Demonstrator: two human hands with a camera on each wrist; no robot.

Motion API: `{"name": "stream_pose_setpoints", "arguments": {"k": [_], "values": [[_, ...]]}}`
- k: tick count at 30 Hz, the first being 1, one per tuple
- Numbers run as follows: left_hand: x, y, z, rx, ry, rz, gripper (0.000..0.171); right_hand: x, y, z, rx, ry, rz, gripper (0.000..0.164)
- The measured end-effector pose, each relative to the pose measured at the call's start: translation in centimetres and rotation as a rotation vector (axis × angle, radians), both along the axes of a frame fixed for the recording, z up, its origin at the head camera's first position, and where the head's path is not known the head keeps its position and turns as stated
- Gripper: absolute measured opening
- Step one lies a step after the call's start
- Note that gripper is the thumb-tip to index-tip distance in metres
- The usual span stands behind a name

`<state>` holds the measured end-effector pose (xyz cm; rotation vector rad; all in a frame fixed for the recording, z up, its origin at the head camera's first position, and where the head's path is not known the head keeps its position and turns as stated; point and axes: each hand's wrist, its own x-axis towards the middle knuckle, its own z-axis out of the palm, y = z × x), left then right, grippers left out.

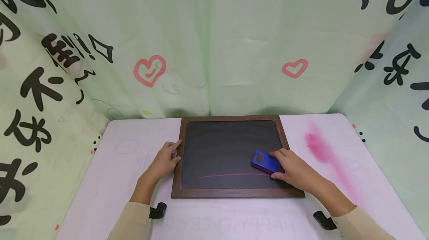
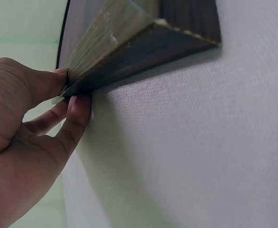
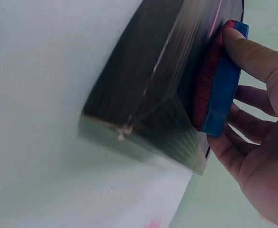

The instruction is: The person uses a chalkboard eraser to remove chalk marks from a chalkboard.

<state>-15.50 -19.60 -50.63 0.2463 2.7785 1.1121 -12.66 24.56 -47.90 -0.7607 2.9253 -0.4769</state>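
Note:
A small blackboard (image 1: 231, 147) in a brown wooden frame (image 1: 238, 193) lies on the white table, with one pink line (image 1: 231, 175) drawn across its lower part. At the frame's left side, my left hand (image 1: 166, 160) holds the edge; in the left wrist view its thumb and fingertips (image 2: 81, 105) meet that edge. My right hand (image 1: 295, 167) grips a blue blackboard eraser (image 1: 264, 160) by its sides, over the board's lower right part. The eraser's red felt side (image 3: 204, 90) faces the board in the right wrist view.
A pink smear (image 1: 318, 145) marks the table (image 1: 335, 132) right of the board. Pale green curtains (image 1: 244, 46) with black writing and pink hearts surround the table at the back and sides. Black wrist devices (image 1: 157, 211) sit beside both sleeves.

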Motion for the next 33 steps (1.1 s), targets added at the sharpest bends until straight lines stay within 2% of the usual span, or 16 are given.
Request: {"name": "stream_pose_setpoints", "arguments": {"k": [17, 23, 33], "values": [[0.0, 0.0, 0.0, 0.006, 0.010, -0.005, 0.062, 0.8, -2.1, -0.2, 0.042, 0.093, 0.041, 0.064], [0.0, 0.0, 0.1, 0.006, 0.004, -0.005, 0.063, 0.5, -3.9, -0.2, 0.051, 0.133, 0.104, 0.065], [-0.1, -0.1, -0.1, -0.002, 0.024, -0.016, 0.061, -0.1, -7.2, -0.4, 0.078, 0.138, 0.178, 0.063]]}}
